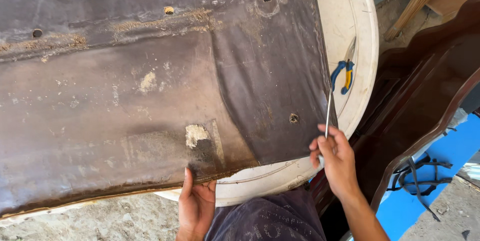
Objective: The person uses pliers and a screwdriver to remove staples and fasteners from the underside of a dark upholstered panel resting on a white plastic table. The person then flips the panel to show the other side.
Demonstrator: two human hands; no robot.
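Outdoors, on rough gray ground, a round white table holds up a big dark brown panel. Its skin looks like old leather or vinyl, worn and dusty, with crumbs of dried glue and a few small round holes. It covers most of the table and sticks out past it on the left.

It looks wide and flat, so it is likely stiff underneath — a board with a soft skin on top. The skin seems thin and bendy, and where it is torn near the front edge it could rip more. The whole thing is probably a bit heavy and clumsy for one hand, so the near edge and the right edge look like the best places to grip.

The left hand is at the near edge of the panel. Its thumb lies on top and the fingers curl under, pinching the edge. The wrist comes straight up from below.

The right hand is at the near right corner of the panel. Its fingers are closed around a thin metal tool — a slim rod that points up along the panel's right edge, close to a small hole. The arm reaches in from the lower right, bent a little.

Blue and yellow pliers lie on the table, just right of the panel. Dark brown carved wood stands to the right, with black straps on a blue sheet beyond it.
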